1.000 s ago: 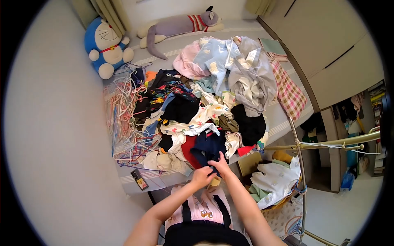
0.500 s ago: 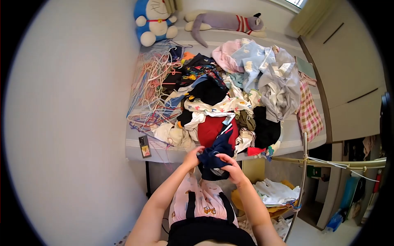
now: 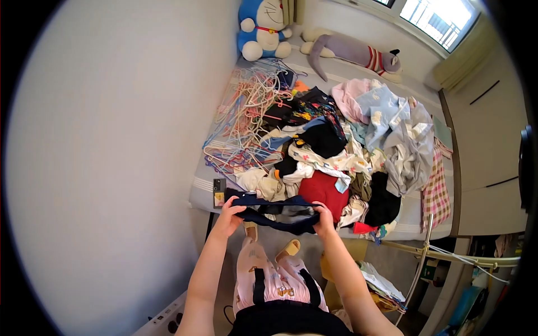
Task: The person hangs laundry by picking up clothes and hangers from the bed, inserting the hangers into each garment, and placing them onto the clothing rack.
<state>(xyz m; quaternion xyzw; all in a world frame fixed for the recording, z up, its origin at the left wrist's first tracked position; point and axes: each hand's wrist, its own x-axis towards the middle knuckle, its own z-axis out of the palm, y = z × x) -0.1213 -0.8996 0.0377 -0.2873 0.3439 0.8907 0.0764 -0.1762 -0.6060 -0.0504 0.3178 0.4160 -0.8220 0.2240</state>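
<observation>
A dark navy garment [image 3: 291, 226] is stretched wide in front of me, its opening spread into a long loop. My left hand [image 3: 228, 218] grips one end of that loop, close to the phone [image 3: 219, 187] at the bed's near edge. At the other end, my right hand [image 3: 324, 219] has its fingers closed on the fabric. Just beyond the right hand lies a red garment [image 3: 325, 192] on the clothes pile. The garment's lower part is hard to make out.
Tangled hangers [image 3: 241, 112] lie on the bed's left side. Light-coloured bedding [image 3: 406, 151] is heaped at the right. A blue plush toy [image 3: 263, 33] and a grey plush animal [image 3: 353, 51] are at the back. A metal rack [image 3: 424, 246] stands at the right.
The bunched navy garment has been opened out and stretched sideways between both hands. My hands have moved apart. The head view has shifted, so the bed sits further right and lower.
</observation>
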